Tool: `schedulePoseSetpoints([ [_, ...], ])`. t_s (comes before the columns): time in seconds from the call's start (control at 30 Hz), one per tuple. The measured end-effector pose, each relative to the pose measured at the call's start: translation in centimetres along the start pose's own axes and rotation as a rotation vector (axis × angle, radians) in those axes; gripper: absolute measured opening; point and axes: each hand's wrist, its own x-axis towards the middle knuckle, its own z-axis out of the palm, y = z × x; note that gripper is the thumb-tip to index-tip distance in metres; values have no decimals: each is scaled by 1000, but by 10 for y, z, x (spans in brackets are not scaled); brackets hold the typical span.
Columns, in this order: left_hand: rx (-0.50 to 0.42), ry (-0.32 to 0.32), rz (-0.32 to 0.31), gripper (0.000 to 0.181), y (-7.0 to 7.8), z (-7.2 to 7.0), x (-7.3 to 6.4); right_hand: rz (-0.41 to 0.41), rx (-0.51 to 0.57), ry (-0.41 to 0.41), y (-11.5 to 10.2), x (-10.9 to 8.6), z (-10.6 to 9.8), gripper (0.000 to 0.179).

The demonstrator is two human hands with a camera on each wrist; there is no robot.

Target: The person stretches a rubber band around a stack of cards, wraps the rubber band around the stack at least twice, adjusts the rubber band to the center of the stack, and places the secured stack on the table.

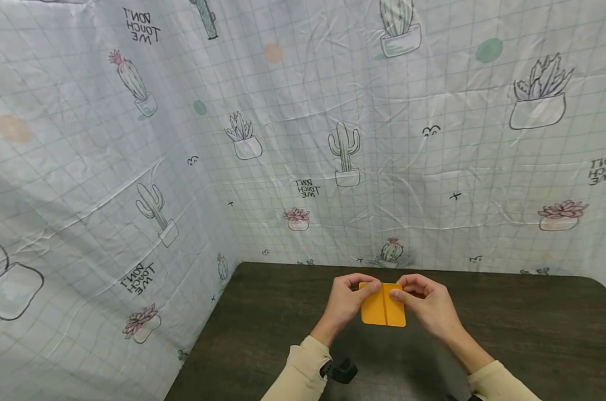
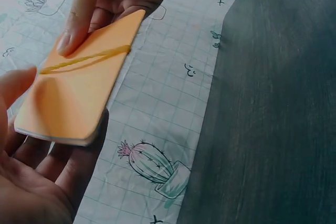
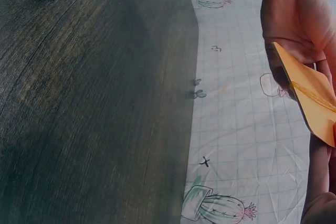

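A small orange notebook (image 1: 373,309) with rounded corners is held up above the dark table, and a yellow elastic band (image 2: 86,61) runs across its cover. My left hand (image 1: 344,303) pinches one side, thumb on the cover and fingers behind. From the opposite side my right hand (image 1: 432,307) grips it the same way, its thumb close to the band. The left wrist view shows pale page edges along the notebook's near end. Only part of the notebook (image 3: 310,85) appears at the right edge of the right wrist view.
The dark wooden table (image 1: 273,317) extends on both sides of the hands. Behind and to the left hangs a white curtain (image 1: 283,139) printed with cacti and a grid, meeting the table's edges. A black wristband (image 1: 339,370) is on the left wrist.
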Motion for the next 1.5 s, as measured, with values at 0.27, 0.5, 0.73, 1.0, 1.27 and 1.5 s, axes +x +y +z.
schedulePoseSetpoints([
  [0.27, -28, 31, -94, 23, -12, -8, -6, 25, 68, 28, -1, 3, -8, 31],
  [0.5, -18, 97, -132, 21, -31, -18, -8, 87, 0, 19, 7, 11, -14, 35],
  [0.73, 95, 150, -144, 14, -56, -32, -11, 194, -20, -14, 39, 16, -17, 33],
  [1.0, 420, 147, -101, 12, -70, -41, -17, 328, -97, -35, 76, 17, -26, 24],
  [1.27, 899, 168, -23, 16, -74, -45, -22, 351, -245, -13, 100, 18, -30, 20],
  [1.5, 1209, 182, 109, 30, -79, -44, -23, 342, -507, -38, 108, 16, -36, 27],
])
